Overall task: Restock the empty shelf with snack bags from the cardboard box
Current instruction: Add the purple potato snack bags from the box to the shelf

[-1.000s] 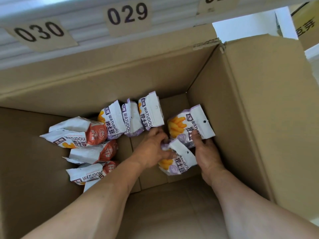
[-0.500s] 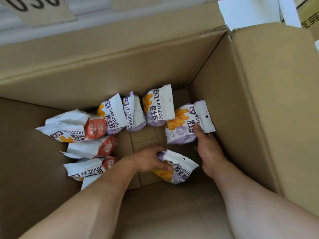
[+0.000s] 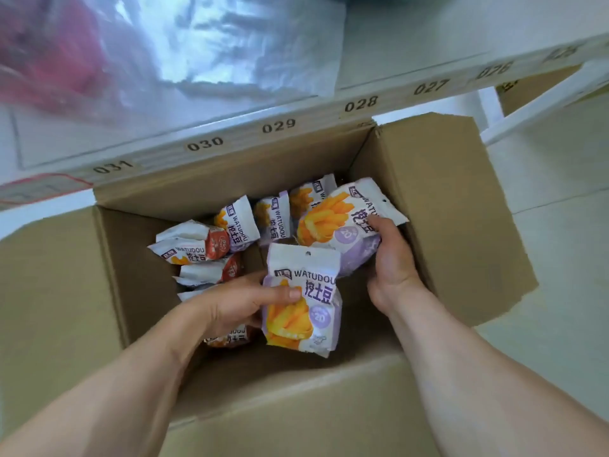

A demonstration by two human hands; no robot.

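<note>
head view: looking down into the box, both my arms reaching in
shelf: white, just beyond the box's far wall; front edge carries number labels 031 down to 026; crumpled clear plastic sheet lies on it at left
cardboard box: open, flaps folded outward, snack bags on its floor
loose bags: orange-and-white ones stacked at left, purple-and-white ones leaning along the far wall
right bag: purple WATUDOU fries bag, tilted, raised near the box's right wall
left bag: same kind, upright, print facing me, mid-box
right hand: curled round the right bag's lower edge, thumb on its front
left hand: gripping the left bag's side, thumb pressed across its front, fingers behind
</note>
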